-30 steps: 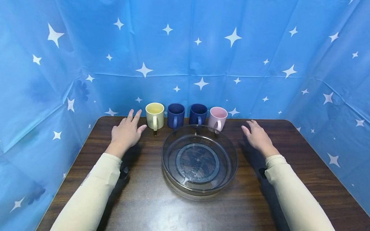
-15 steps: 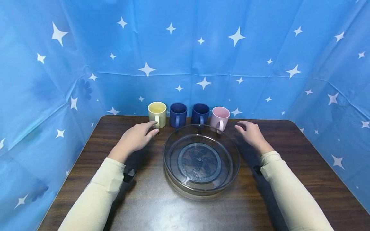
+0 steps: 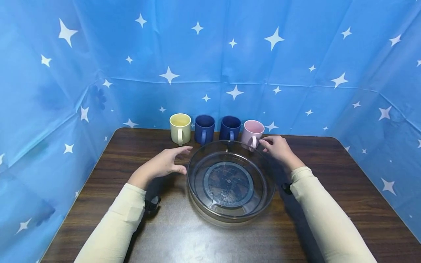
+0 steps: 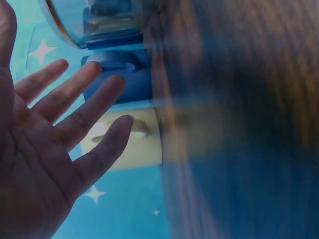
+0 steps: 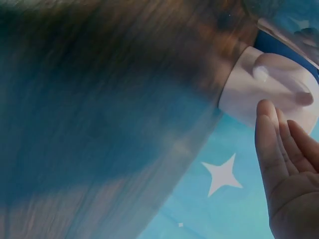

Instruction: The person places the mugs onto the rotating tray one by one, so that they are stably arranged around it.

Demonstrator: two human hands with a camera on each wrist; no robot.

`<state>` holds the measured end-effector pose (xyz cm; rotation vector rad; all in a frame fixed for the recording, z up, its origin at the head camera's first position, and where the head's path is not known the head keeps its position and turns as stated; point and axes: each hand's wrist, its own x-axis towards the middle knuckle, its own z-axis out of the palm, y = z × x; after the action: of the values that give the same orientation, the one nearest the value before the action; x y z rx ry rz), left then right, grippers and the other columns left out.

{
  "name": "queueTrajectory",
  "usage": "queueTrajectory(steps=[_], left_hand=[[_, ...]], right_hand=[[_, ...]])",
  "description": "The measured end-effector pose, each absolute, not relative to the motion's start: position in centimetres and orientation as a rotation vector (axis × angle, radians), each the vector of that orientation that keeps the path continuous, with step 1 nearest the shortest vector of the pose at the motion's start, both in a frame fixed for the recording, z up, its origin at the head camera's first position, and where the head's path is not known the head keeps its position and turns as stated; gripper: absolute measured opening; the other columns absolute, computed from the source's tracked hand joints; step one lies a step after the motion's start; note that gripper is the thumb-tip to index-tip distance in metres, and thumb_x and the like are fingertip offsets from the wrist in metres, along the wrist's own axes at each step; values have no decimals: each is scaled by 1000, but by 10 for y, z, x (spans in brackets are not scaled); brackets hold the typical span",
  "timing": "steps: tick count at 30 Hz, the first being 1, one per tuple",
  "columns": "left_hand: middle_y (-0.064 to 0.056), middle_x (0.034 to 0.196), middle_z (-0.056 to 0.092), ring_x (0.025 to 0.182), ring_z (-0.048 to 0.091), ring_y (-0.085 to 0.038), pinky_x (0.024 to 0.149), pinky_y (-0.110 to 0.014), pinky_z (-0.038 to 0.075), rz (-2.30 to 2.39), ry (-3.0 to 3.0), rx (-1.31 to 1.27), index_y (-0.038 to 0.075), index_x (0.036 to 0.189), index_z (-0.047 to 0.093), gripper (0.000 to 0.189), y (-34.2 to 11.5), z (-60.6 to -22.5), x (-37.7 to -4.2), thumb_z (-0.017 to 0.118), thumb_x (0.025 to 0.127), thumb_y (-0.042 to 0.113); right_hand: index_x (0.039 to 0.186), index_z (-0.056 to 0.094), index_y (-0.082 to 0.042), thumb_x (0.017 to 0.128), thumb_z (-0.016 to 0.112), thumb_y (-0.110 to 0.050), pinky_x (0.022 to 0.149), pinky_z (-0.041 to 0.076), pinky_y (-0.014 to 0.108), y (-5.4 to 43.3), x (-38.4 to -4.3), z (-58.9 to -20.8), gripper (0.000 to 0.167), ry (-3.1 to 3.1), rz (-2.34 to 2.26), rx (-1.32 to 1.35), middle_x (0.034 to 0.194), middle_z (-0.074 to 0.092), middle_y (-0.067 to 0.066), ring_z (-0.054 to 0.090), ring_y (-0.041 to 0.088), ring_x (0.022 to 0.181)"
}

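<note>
My left hand [image 3: 164, 162] hovers by the left rim of a large round tinted glass bowl [image 3: 200, 206], thumb and fingers spread apart. In the left wrist view that hand [image 4: 60, 134] shows an empty palm, with a yellow mug [image 4: 147, 149] and a dark blue mug [image 4: 142, 87] beyond its fingers. My right hand [image 3: 277, 149] has its fingertips beside the handle of a pink mug [image 3: 251, 128]. In the right wrist view its fingers are nearly straight and close to the pink mug [image 5: 244, 97]; whether they touch it I cannot tell.
A yellow mug [image 3: 175, 135], a dark blue mug [image 3: 200, 133] and a second dark blue mug [image 3: 227, 129] stand upright in a row with the pink one along the back of the wooden table [image 3: 177, 226]. A blue star-patterned curtain [image 3: 210, 54] hangs behind and on both sides.
My left hand has moved right and then toward me, from beside the yellow mug to the bowl's left rim. The right hand has moved left, up to the pink mug's handle.
</note>
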<state>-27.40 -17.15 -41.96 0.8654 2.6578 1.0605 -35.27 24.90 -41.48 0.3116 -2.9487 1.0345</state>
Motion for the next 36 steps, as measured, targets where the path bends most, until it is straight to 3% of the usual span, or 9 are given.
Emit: queueTrajectory(steps=[6, 14, 18, 36], left_hand=[[-25, 151, 46, 132, 53, -41, 109, -55, 41, 1061, 2577, 897, -2, 156, 33, 108, -164, -420, -270, 69, 73, 58], [-26, 151, 46, 131, 54, -39, 109, -55, 40, 973, 2638, 871, 0, 157, 32, 96, -158, -419, -266, 81, 81, 32], [-26, 153, 44, 135, 51, -38, 111, -54, 38, 940, 2645, 856, 0, 158, 30, 96, -156, -422, -265, 82, 82, 30], [-23, 158, 37, 143, 40, -40, 114, -56, 32, 923, 2635, 778, 7, 161, 25, 95, -155, -422, -264, 79, 87, 33]], right_hand=[[127, 65, 8, 106, 57, -24, 71, 54, 33, 244, -357, -416, 39, -2956, 1062, 320, 97, 73, 20, 72, 25, 81], [116, 72, 4, 106, 58, -29, 64, 49, 29, 235, -361, -417, 37, -2934, 1047, 316, 82, 71, 12, 64, 18, 72], [108, 74, 3, 103, 62, -29, 61, 45, 28, 231, -361, -418, 35, -2923, 1005, 309, 75, 69, 8, 60, 17, 68], [113, 72, 6, 101, 63, -21, 61, 45, 25, 224, -359, -419, 31, -2901, 1005, 176, 85, 72, 13, 64, 16, 70]])
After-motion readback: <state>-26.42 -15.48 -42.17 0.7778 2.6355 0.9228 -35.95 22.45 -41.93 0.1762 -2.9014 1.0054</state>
